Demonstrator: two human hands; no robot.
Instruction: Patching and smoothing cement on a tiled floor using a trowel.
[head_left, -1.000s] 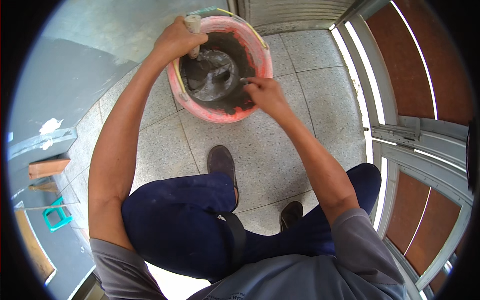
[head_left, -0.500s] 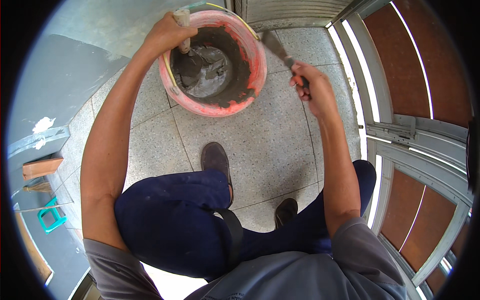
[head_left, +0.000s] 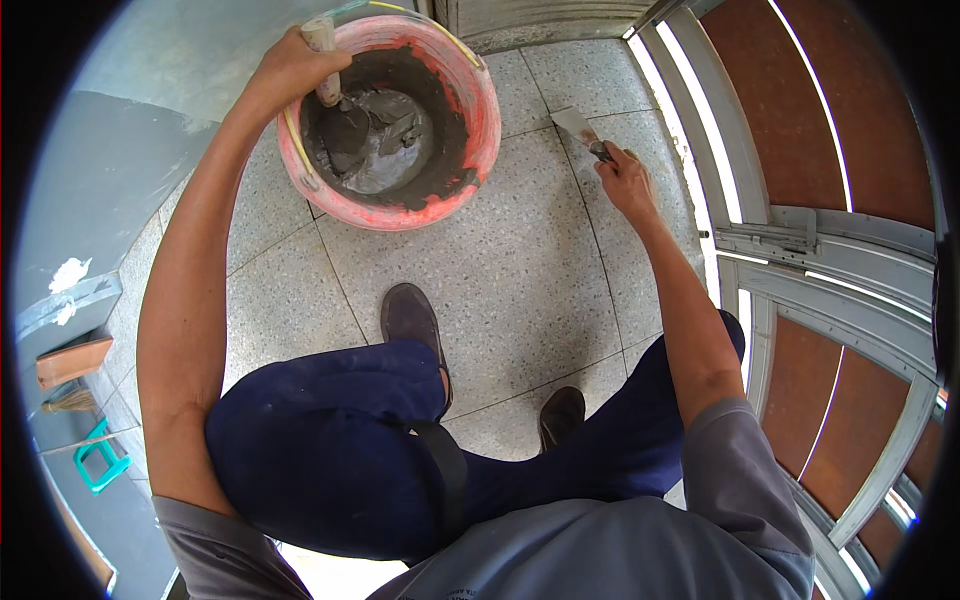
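A red bucket, its rim smeared with grey, stands on the floor at the top of the view. Wet grey mortar lies inside and coats its wall. My left hand is closed around the pale, mortar-stained handle of a trowel at the bucket's left rim; the trowel's lower end is down in the mortar. To the right of the bucket, my right hand grips a putty knife by its dark handle. Its flat blade points up and left over the floor tiles, apart from the bucket; whether it touches them I cannot tell.
Speckled floor tiles lie around my shoes. Along the right runs a metal-framed door with brown panels. A grey wall borders the left, with a turquoise stool and a broom head farther down.
My right hand has drawn the putty knife away from the bucket's right rim to over the floor tiles. My left hand keeps its hold on the trowel. The whole view has shifted slightly.
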